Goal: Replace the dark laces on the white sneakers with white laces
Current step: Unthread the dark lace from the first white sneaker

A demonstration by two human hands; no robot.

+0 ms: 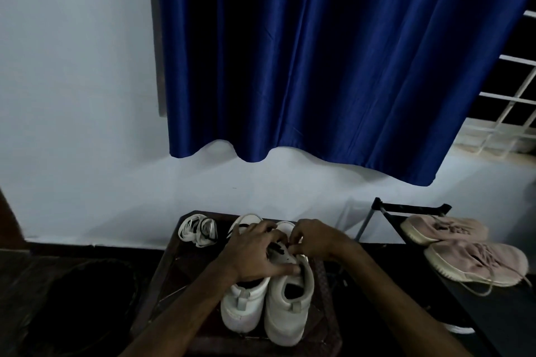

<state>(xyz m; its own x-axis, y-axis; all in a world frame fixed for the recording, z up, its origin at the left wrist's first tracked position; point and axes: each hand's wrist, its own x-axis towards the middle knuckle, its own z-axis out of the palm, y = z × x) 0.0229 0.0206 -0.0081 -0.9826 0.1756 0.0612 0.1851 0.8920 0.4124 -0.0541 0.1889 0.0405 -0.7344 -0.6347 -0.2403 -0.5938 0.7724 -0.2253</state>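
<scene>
Caution: gripping white sneakers (287, 307) at lower centre with left hand (255, 255), pinching dark lace (275, 247) with right hand (316, 238); possibly risking a snagged eyelet, tugging hard, tipping shoes toward white laces (197, 230) at centre-left.

I have one view to work with, the head camera, so no second angle overlaps it. It sits above and behind the hands, facing forward and only partly down. The left hand (255, 252) and right hand (316, 240) meet low in the picture, gripping the white sneakers (287, 298) on the worktop (179, 269), and both forearms run in from the bottom edge. The camera is near them. Beyond the hands, the wide lens takes in the wall (72, 66) and a blue curtain (319, 66), which fill the upper two thirds. Far to the right of the right hand, a window grille (510, 101) leans with the lens.
</scene>
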